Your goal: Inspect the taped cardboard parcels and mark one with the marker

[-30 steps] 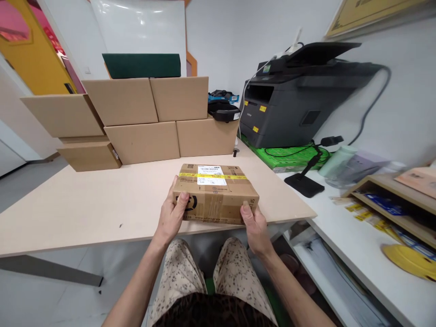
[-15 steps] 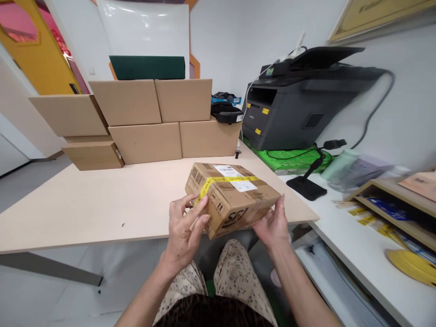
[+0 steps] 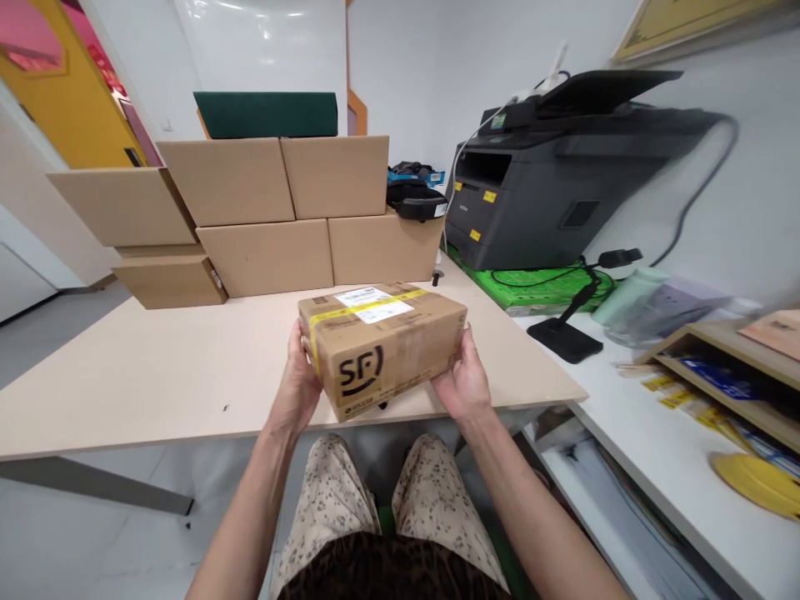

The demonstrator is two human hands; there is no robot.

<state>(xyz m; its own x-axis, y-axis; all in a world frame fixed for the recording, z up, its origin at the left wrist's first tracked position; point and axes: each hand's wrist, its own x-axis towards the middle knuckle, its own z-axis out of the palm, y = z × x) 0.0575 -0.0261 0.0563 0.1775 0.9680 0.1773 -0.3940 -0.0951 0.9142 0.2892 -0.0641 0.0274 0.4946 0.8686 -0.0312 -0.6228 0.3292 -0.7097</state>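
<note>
A brown cardboard box (image 3: 406,358) with black "SF" print is held between my two hands near the table's front edge, slightly tilted. Yellow tape (image 3: 341,313) crosses its top and runs down the left end, and a white shipping label (image 3: 382,312) lies partly under the tape. My left hand (image 3: 300,379) grips the left end, its fingers mostly hidden behind the box. At the lower right corner, my right hand (image 3: 462,379) supports the box from the side and below.
Several plain cardboard boxes (image 3: 266,260) are stacked along the back of the pale table (image 3: 156,367), topped by a dark green box (image 3: 268,115). A black printer (image 3: 531,192) stands at right on a green package (image 3: 537,290). Beside it are a black stand (image 3: 566,337) and a wooden organizer (image 3: 718,354).
The box has moved left and turned, so its "SF" side now faces me more. My left hand has shifted from the front corner to the left end.
</note>
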